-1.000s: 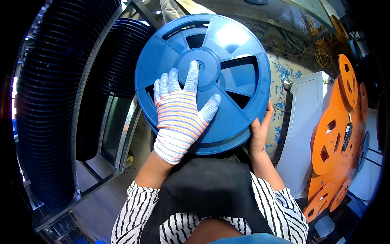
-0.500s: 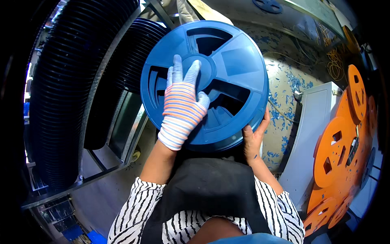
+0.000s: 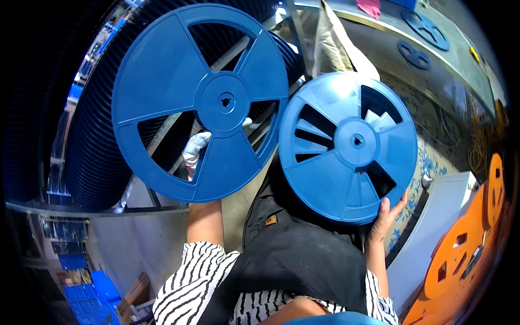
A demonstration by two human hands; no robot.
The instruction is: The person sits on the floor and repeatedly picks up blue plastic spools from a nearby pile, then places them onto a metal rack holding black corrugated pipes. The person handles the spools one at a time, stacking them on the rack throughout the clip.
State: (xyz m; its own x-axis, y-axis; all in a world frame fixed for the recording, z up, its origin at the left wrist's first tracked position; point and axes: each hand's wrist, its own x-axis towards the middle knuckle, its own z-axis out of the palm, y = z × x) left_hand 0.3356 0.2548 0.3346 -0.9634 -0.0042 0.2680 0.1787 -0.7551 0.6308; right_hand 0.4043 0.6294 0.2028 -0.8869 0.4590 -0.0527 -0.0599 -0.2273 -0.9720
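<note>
A large blue plastic reel flange, a disc with three open windows and a keyed center hole, is raised on the left. My gloved left hand holds it from behind, its fingers curled through a window near the hub; the rest of the hand is hidden by the disc. To the right, a stack of similar blue flanges lies in front of my body, with windows turned at different angles. My bare right hand grips the lower right rim of this stack, thumb near the top edge.
Long rows of dark discs stand on a metal rack at the left. Orange discs lean beside a white cabinet on the right. Loose blue discs rest around a bench at the top right. Blue scraps litter the floor.
My left hand has lifted one flange off the stack and carried it left, uncovering another flange. The right hand stays at the stack's rim. The view has shifted.
</note>
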